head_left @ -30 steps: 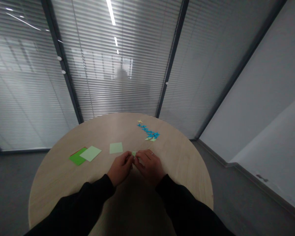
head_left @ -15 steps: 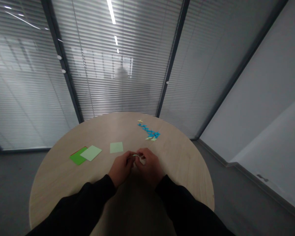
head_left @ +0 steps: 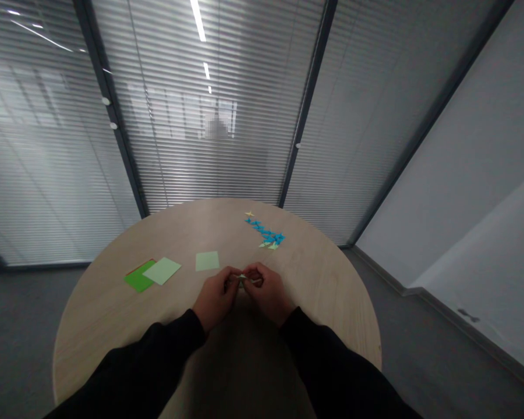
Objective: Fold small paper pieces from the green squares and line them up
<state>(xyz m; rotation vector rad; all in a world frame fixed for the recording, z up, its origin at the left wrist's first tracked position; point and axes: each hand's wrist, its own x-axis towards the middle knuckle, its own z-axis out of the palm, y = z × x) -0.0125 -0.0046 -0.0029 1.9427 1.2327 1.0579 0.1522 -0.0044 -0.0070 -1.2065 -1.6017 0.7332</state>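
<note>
Between my fingertips is a small pale green piece of folded paper (head_left: 241, 276), mostly covered by the fingers. My left hand (head_left: 217, 295) pinches it from the left, and my right hand (head_left: 267, 291) grips it from the right, the two hands almost touching. Just beyond the left hand, a square pale green sheet of paper (head_left: 206, 261) lies flat. Farther off, a row of small folded blue paper pieces (head_left: 265, 231) runs across the table, with a yellow star-shaped piece (head_left: 249, 214) at its far end and pale green folded pieces (head_left: 269, 246) at its near end.
The round wooden table (head_left: 327, 291) carries everything. At its left, another pale green sheet (head_left: 162, 271) overlaps a bright green sheet (head_left: 138, 280), with a reddish edge showing beneath. Windows with blinds (head_left: 218, 163) stand behind the table, and a white wall (head_left: 475, 203) rises at the right.
My right hand's fingers have shifted slightly around the folded paper, and the paper sits at a different angle between the fingertips. The sheets and the blue pieces stay in place.
</note>
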